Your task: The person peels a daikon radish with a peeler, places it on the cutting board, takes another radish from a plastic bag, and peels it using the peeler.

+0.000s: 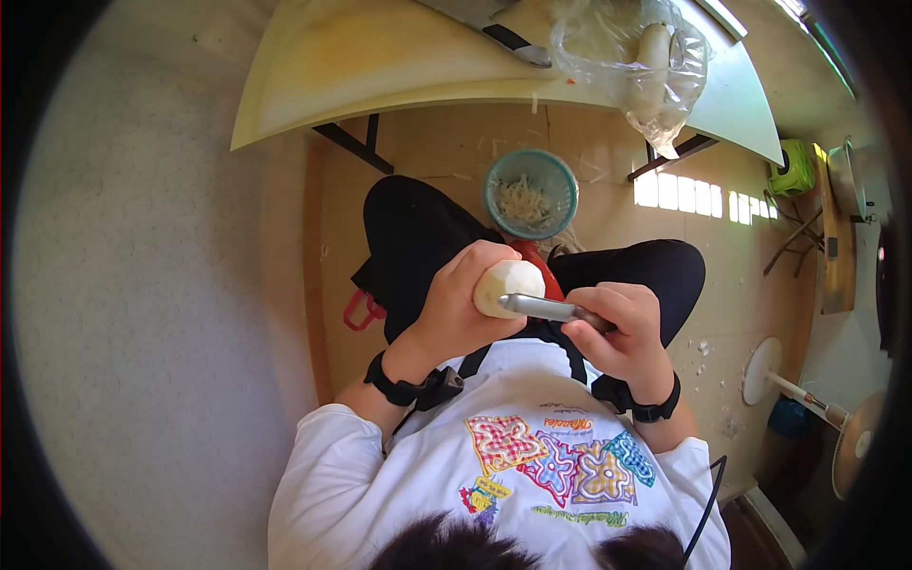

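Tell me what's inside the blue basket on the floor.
Pale, thin peelings lie heaped in the basket. They cover part of its bottom, so whatever may be under the heap can't be seen.

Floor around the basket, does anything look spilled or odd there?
Yes: pale strips lie scattered on the floor beside the basket, though others sit inside it. White bits also litter the floor near the fan, apart from the basket.

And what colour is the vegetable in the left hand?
The vegetable is creamy white; see the head view.
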A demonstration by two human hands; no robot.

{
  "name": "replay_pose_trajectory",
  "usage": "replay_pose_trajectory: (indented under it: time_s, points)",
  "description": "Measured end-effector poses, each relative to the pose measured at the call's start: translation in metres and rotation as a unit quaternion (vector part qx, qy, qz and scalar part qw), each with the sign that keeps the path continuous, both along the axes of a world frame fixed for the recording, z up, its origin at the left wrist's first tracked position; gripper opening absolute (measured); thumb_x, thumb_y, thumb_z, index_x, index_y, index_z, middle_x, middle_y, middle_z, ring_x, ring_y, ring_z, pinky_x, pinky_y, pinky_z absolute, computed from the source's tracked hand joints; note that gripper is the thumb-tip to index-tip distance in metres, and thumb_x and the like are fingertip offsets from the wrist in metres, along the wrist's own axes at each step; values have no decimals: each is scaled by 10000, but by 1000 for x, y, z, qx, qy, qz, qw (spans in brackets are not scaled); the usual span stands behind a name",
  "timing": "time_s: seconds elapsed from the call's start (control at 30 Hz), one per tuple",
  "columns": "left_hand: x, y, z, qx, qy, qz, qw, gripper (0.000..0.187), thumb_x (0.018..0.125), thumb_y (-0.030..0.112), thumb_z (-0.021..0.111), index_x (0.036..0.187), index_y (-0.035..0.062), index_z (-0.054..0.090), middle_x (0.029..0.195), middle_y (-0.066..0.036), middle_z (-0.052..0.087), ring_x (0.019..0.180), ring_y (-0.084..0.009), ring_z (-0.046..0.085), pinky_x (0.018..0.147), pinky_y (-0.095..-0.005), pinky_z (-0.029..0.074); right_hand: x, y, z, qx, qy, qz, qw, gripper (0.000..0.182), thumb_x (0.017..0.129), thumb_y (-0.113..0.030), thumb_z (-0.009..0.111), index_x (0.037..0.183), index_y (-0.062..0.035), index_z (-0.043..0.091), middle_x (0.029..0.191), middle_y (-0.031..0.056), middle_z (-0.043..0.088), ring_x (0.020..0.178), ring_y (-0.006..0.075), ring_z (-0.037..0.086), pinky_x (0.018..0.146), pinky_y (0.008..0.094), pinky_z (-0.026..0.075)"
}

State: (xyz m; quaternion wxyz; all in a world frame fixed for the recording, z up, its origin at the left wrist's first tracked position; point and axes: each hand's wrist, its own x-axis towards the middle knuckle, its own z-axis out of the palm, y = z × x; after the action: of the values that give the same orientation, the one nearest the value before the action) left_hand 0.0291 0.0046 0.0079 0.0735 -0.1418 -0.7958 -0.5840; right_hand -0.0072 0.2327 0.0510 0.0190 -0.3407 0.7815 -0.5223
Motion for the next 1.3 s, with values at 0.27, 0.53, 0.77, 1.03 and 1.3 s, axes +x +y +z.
replay_pose_trajectory:
  time_s: [0.27, 0.53, 0.77, 1.03, 1.3]
  points:
    - [1, -4, 5, -15, -13, 6, 1000, 603, 603, 60, 837, 1143, 72, 570, 1062, -86, 628, 915, -221, 642, 800, -324, 519, 1, -8, -1, 48, 27, -30, 998, 216, 750, -203, 813, 847, -65, 678, 599, 46, 578, 472, 195, 558, 435, 295, 405]
    - [3, -3, 1, -24, 83, 5, 996, 602, 622, 75, 852, 1141, 62, 549, 1011, -115, 644, 887, -270, 654, 782, -358, 535, 0, -10, -16, 59, -12, -80, 995, 189, 808, -197, 771, 836, -36, 675, 570, 82, 528, 456, 205, 506, 443, 295, 392]
    - [-4, 1, 14, 30, 98, -43, 994, 644, 608, 29, 853, 1165, 76, 532, 1017, -110, 653, 895, -253, 657, 765, -342, 538, -7, 27, -66, -80, -362, -217, 903, 237, 982, -185, 608, 866, 13, 666, 603, -73, 463, 544, 15, 353, 480, 223, 258]
    - [1, 8, -2, 28, 5, -4, 1000, 586, 621, 13, 830, 1125, 81, 539, 1035, -79, 638, 889, -199, 642, 784, -313, 520, 13, 14, -14, -55, -159, -94, 981, 257, 944, -222, 607, 853, 17, 636, 594, -25, 507, 494, 31, 389, 461, 223, 279]
    - [-1, 0, 1, -2, 2, -2, 1000, 591, 614, 63, 855, 1127, 73, 562, 1030, -75, 636, 878, -195, 643, 774, -304, 517, 6, -5, -1, 49, 82, -36, 995, 243, 727, -211, 826, 862, -68, 683, 592, 32, 576, 462, 180, 550, 429, 292, 395]
